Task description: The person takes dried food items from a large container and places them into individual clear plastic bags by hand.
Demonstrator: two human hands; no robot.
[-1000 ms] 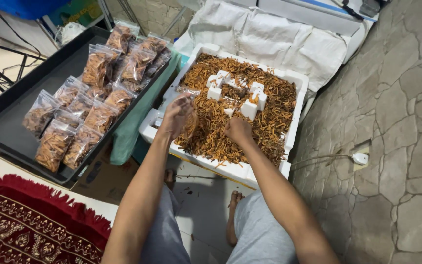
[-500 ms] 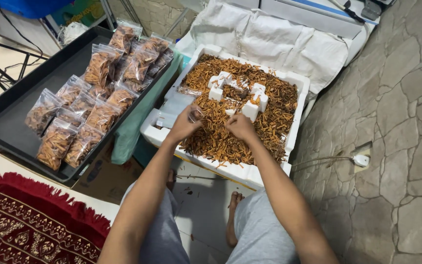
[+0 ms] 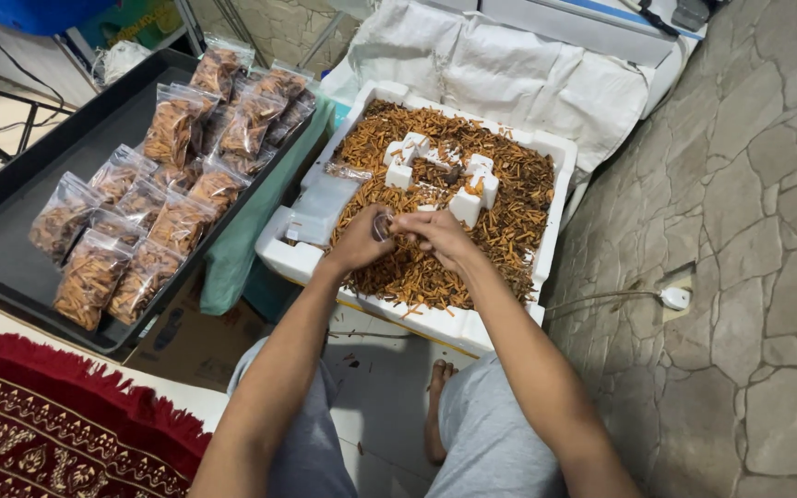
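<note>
A white foam box (image 3: 299,260) holds a heap of thin orange-brown snack sticks (image 3: 518,207), with white foam blocks (image 3: 465,205) poking up in the middle. My left hand (image 3: 359,243) and my right hand (image 3: 435,232) meet over the near part of the heap. Between them is a small clear plastic bag (image 3: 382,224); both hands grip it at its mouth. A stack of empty clear bags (image 3: 323,205) lies in the box's left corner, just beyond my left hand.
A black tray (image 3: 11,267) at the left carries several filled clear bags of the sticks (image 3: 154,207). A green cloth (image 3: 237,249) hangs between tray and box. White sacks (image 3: 528,78) lie behind the box. A red patterned rug (image 3: 57,433) is at lower left, a white plug (image 3: 673,297) on the stone floor.
My left hand has come down and right from the box's left side to meet my right hand. Both hands now hold the small bag together over the heap.
</note>
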